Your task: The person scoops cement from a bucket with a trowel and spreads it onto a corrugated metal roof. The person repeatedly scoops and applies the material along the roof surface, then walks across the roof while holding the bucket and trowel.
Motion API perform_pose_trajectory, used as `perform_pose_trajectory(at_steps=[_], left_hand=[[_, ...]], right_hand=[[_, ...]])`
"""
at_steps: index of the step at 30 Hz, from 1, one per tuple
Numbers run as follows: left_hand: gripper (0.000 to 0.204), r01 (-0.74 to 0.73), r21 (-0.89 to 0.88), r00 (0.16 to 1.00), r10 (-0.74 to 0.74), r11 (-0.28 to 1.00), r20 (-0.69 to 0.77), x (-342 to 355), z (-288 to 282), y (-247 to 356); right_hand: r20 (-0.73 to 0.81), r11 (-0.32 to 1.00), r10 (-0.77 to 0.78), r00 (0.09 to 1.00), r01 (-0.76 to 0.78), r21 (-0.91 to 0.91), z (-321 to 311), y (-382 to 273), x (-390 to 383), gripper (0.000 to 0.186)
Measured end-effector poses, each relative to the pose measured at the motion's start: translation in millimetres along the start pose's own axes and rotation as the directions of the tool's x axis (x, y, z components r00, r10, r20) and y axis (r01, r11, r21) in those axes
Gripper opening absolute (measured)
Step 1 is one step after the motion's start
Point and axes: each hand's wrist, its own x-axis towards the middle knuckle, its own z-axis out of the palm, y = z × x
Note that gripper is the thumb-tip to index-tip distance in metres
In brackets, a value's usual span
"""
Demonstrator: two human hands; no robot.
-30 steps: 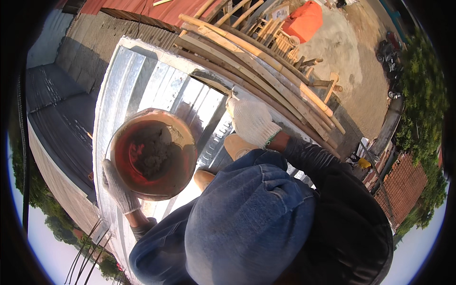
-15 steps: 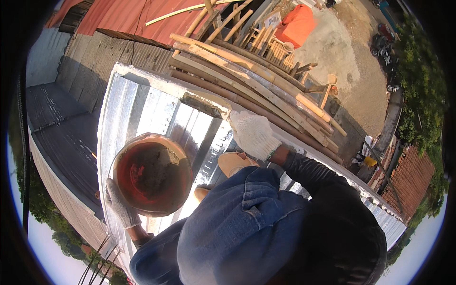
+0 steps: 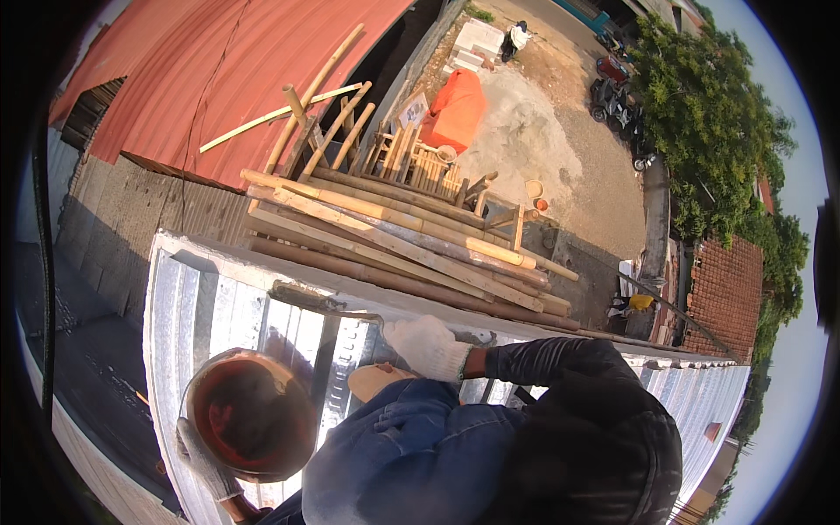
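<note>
My left hand (image 3: 203, 457), in a pale glove, grips from below the rim of a round brown bucket (image 3: 249, 411) with a reddish inside; it hangs at the lower left over the shiny corrugated metal roof (image 3: 188, 324). In a white glove, my right hand (image 3: 429, 346) is closed at the roof's far edge, on the end of a thin metal tool (image 3: 325, 304) that lies along that edge. My blue-jeaned knee (image 3: 394, 446) is between the two hands. The tool's far end is hard to make out.
Beyond the roof edge lies a stack of bamboo poles and planks (image 3: 394, 236). A red corrugated roof (image 3: 236, 79) is at the upper left. Far below are a concrete yard with an orange cover (image 3: 455, 105), parked motorbikes (image 3: 612, 96) and trees (image 3: 709, 114).
The view has tilted up toward the yard. The bucket has sunk to the lower left; the grey lumps seen in it a second ago no longer show. My right hand stays at the roof edge.
</note>
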Motion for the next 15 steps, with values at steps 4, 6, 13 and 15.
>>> perform_pose_trajectory(at_steps=[4,6,13,15], left_hand=[[0.035,-0.032,0.051,0.999,0.031,0.998,0.022,-14.8,15.5,33.4],[0.035,-0.074,0.161,0.997,0.073,0.984,0.015,-10.4,8.7,29.1],[0.035,-0.024,0.101,0.999,0.028,0.995,-0.042,-11.7,-10.4,22.8],[0.034,-0.023,0.071,0.998,0.028,0.997,-0.060,-12.1,-19.8,17.4]], right_hand=[[0.021,1.000,0.004,1.000,-0.004,0.013,0.9,-1.3,-13.2,0.032],[0.061,0.998,0.021,0.998,-0.017,-0.060,-5.5,-1.1,-22.0,0.031],[0.098,0.996,0.046,0.994,-0.038,-0.081,-10.2,16.6,-43.2,0.036],[0.084,0.996,0.074,0.994,-0.070,-0.049,-14.1,16.8,-47.2,0.035]])
